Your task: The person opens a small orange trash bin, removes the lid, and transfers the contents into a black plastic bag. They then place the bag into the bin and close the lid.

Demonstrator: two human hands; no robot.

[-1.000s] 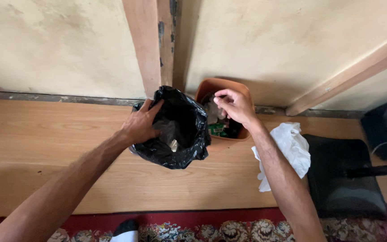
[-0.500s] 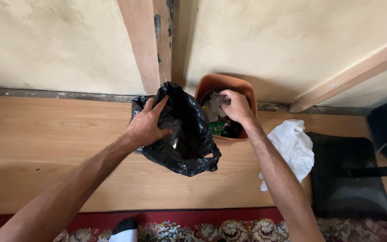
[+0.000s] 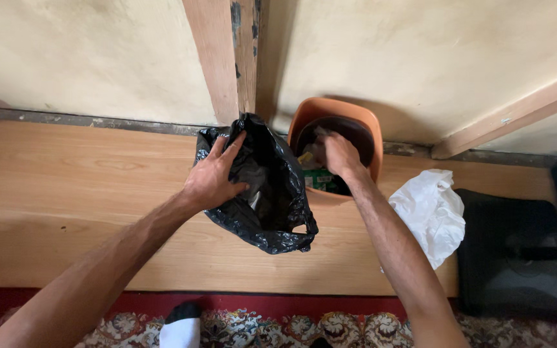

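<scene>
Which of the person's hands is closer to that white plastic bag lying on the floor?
The right. The right hand reaches into the orange bin, just left of the white plastic bag; the left hand grips the black bag, farther away.

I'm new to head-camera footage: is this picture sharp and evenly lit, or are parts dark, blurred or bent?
Head view: soft, even daylight without glare; the orange bin throws a faint shadow on the wall; inside the black bag it is too dark to read; the right hand is slightly blurred; the wooden beams splay outward, a wide-lens bend.
</scene>
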